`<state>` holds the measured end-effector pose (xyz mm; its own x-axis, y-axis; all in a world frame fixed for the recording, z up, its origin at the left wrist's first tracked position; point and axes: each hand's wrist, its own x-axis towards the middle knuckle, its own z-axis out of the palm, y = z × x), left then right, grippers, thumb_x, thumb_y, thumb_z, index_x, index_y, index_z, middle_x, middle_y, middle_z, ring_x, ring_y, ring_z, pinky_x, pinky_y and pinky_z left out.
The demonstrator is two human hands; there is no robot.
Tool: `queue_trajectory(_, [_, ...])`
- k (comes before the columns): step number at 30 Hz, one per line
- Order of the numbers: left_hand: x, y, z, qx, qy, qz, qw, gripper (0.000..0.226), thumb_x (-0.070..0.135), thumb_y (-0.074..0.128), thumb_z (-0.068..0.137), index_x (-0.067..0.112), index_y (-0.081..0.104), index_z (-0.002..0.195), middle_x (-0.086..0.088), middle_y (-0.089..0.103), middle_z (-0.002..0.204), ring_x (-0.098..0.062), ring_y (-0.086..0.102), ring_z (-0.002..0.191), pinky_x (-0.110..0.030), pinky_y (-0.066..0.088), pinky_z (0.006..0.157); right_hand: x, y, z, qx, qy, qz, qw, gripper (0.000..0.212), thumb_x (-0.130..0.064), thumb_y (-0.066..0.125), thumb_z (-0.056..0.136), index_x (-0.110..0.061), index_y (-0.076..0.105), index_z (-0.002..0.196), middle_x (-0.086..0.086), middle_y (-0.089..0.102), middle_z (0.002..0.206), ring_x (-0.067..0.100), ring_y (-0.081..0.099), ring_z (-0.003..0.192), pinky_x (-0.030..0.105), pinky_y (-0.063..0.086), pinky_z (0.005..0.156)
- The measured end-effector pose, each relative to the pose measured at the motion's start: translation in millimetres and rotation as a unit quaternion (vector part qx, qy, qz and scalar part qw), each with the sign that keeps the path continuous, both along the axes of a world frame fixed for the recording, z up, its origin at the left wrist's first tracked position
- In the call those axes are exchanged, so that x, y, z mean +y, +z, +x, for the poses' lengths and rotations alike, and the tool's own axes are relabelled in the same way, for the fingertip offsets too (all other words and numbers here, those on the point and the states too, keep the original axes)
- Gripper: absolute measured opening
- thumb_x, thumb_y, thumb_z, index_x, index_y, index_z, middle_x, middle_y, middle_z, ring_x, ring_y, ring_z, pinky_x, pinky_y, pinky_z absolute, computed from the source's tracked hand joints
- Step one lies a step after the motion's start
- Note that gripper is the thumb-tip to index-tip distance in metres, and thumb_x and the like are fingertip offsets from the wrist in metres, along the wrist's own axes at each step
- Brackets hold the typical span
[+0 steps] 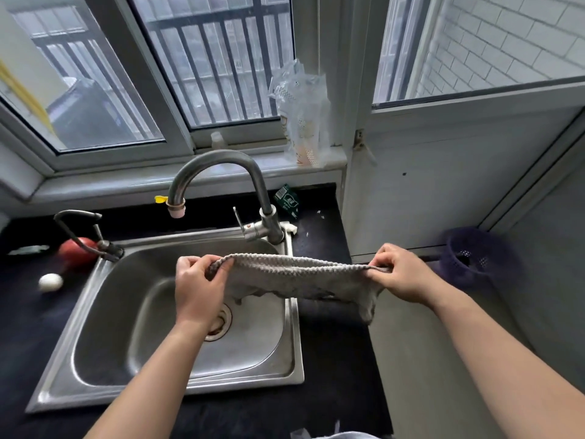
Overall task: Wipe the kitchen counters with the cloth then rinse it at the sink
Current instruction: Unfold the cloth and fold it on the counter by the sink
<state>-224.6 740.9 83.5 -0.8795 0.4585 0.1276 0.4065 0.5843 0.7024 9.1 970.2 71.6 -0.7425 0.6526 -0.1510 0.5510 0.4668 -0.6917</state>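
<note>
A grey knitted cloth [294, 277] is stretched flat between both hands above the right part of the steel sink [101, 359]. My left hand [198, 289] pinches its left corner over the basin. My right hand [402, 274] pinches its right corner, out past the edge of the dark counter [329, 343]. The cloth's lower edge hangs ragged, with one corner drooping at the right. The curved faucet [221, 172] stands behind the cloth, its spout over the basin; no water is running.
A red tomato [76, 251] and a white egg [50, 282] lie on the counter left of the sink, by a small second tap [82, 229]. A green packet [286, 201] lies behind the faucet. A plastic bag [300, 122] stands on the windowsill. A dark mesh basket [474, 258] sits at right.
</note>
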Motion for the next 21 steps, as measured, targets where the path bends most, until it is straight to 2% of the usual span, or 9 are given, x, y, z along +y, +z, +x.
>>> queue_trajectory(3, [-6.9, 0.4, 1.5, 0.015, -0.02, 0.025, 0.999, 0.017, 0.025, 0.065, 0.086, 0.008, 0.068, 0.087, -0.002, 0.054, 0.106, -0.013, 0.049, 0.094, -0.021, 0.035, 0.086, -5.8, 8.2, 4.3, 0.093, -0.044, -0.073, 0.992, 0.033, -0.012, 0.071, 0.077, -0.016, 0.05, 0.051, -0.006, 0.06, 0.089, 0.007, 0.055, 0.074, 0.01, 0.038, 0.067])
queue_trajectory(6, [-9.7, 0.3, 8.1, 0.021, -0.041, 0.004, 0.999, 0.019, 0.033, 0.061, 0.089, 0.018, 0.064, 0.078, 0.0, 0.065, 0.072, -0.022, 0.059, 0.073, -0.03, 0.04, 0.063, -11.5, 11.4, 3.0, 0.136, -0.082, -0.106, 0.982, 0.033, -0.007, 0.068, 0.078, -0.011, 0.048, 0.053, -0.002, 0.06, 0.073, 0.007, 0.051, 0.063, 0.021, 0.039, 0.064])
queue_trajectory(7, [-10.2, -0.4, 9.0, 0.035, -0.034, -0.004, 0.999, 0.021, 0.036, 0.06, 0.089, 0.021, 0.063, 0.076, 0.001, 0.062, 0.063, -0.025, 0.06, 0.069, -0.033, 0.042, 0.064, -12.9, 10.8, 1.7, 0.138, -0.099, -0.107, 0.98, 0.029, -0.01, 0.068, 0.079, -0.01, 0.051, 0.055, -0.001, 0.055, 0.064, 0.007, 0.046, 0.057, 0.022, 0.038, 0.059])
queue_trajectory(10, [-8.8, -8.2, 7.4, 0.045, 0.012, -0.041, 0.998, 0.024, 0.048, 0.059, 0.086, 0.029, 0.061, 0.07, 0.005, 0.06, 0.06, -0.024, 0.058, 0.079, -0.052, 0.037, 0.093, -13.8, 3.4, -0.5, 0.12, -0.156, -0.116, 0.974, 0.016, -0.019, 0.07, 0.079, -0.012, 0.063, 0.067, -0.005, 0.057, 0.057, 0.005, 0.048, 0.052, 0.021, 0.041, 0.052])
queue_trajectory(12, [-5.6, -13.9, 7.2, 0.021, 0.002, -0.053, 0.998, 0.032, 0.058, 0.052, 0.081, 0.032, 0.055, 0.063, 0.008, 0.058, 0.061, -0.023, 0.057, 0.083, -0.057, 0.034, 0.097, -18.2, -1.9, -4.7, 0.088, -0.202, -0.128, 0.967, 0.014, -0.022, 0.071, 0.078, -0.012, 0.066, 0.07, -0.004, 0.061, 0.058, 0.007, 0.052, 0.051, 0.024, 0.044, 0.054])
queue_trajectory(14, [0.7, -16.1, 15.8, -0.04, -0.048, -0.03, 0.998, 0.033, 0.054, 0.053, 0.083, 0.028, 0.055, 0.063, 0.008, 0.058, 0.058, -0.022, 0.058, 0.073, -0.041, 0.045, 0.086, -30.4, -5.5, -13.6, 0.073, -0.237, -0.169, 0.954, 0.014, -0.021, 0.07, 0.079, -0.011, 0.066, 0.071, 0.001, 0.062, 0.062, 0.013, 0.053, 0.054, 0.03, 0.048, 0.054])
queue_trajectory(16, [12.9, -16.8, 30.9, -0.114, -0.094, 0.003, 0.989, 0.022, 0.036, 0.06, 0.088, 0.023, 0.061, 0.07, 0.009, 0.062, 0.064, -0.015, 0.058, 0.068, -0.014, 0.043, 0.066, -50.7, -6.2, -27.4, 0.078, -0.229, -0.207, 0.948, 0.01, -0.018, 0.068, 0.081, -0.013, 0.066, 0.072, 0.003, 0.063, 0.067, 0.014, 0.057, 0.062, 0.038, 0.054, 0.063])
queue_trajectory(17, [20.5, -16.1, 39.4, -0.144, -0.111, 0.019, 0.983, 0.016, 0.03, 0.061, 0.089, 0.022, 0.064, 0.075, 0.008, 0.064, 0.069, -0.011, 0.059, 0.069, -0.009, 0.041, 0.06, -62.1, -5.5, -35.1, 0.083, -0.211, -0.227, 0.947, 0.008, -0.015, 0.066, 0.082, -0.014, 0.066, 0.073, 0.004, 0.064, 0.07, 0.012, 0.058, 0.064, 0.038, 0.055, 0.068])
queue_trajectory(21, [39.2, -17.9, 57.0, -0.3, -0.184, 0.079, 0.933, 0.015, 0.026, 0.059, 0.091, 0.016, 0.07, 0.095, 0.004, 0.07, 0.082, -0.006, 0.062, 0.074, -0.017, 0.049, 0.065, -97.0, 8.8, -58.9, 0.139, -0.107, -0.427, 0.887, 0.022, 0.008, 0.046, 0.086, -0.002, 0.064, 0.093, 0.011, 0.063, 0.084, 0.012, 0.063, 0.073, 0.024, 0.057, 0.069])
